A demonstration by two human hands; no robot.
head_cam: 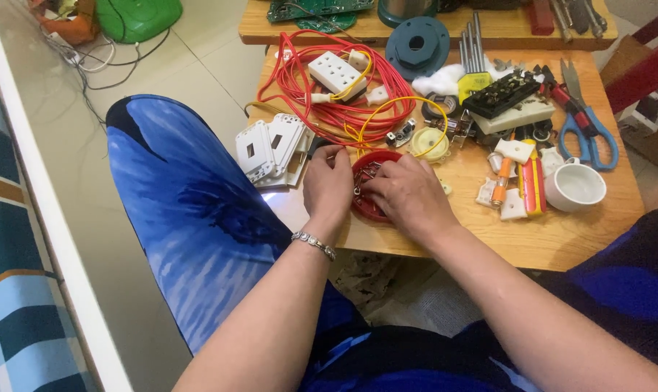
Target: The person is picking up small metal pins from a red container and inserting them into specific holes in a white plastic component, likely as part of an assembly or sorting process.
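Low wooden table is seen from above, w/ pale floor tiles beside it & lots of small parts on top. Near the front edge a round red dish is placed, w/ little metal bits inside. Left hand is laid on the dish's left side, fingers curled down on the rim; the dish looks held there. A silver bracelet is worn on that wrist. Right hand is put over the dish's right half, fingertips tucked in among the metal bits; what is pinched can't be told. Just left of the dish, white switch plates are stacked. Behind it a red wire bundle is coiled around a white socket block. Further right a white cup & blue-handled scissors are seen.
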